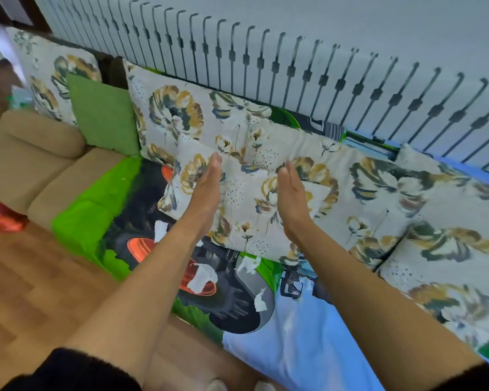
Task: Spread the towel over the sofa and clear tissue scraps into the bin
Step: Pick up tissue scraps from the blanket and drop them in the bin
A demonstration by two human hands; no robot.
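Bright green, black and pale blue print covers the towel [102, 218], which lies spread flat over the sofa [31, 176] seat, its edge hanging toward the wooden floor [26, 292]. White tissue scraps [201, 277] sit scattered on its dark middle part. Above them, the left hand [206, 187] and right hand [292, 196] are held flat with fingers straight and together, palms facing, gripping nothing, over a small flowered cushion [246, 207].
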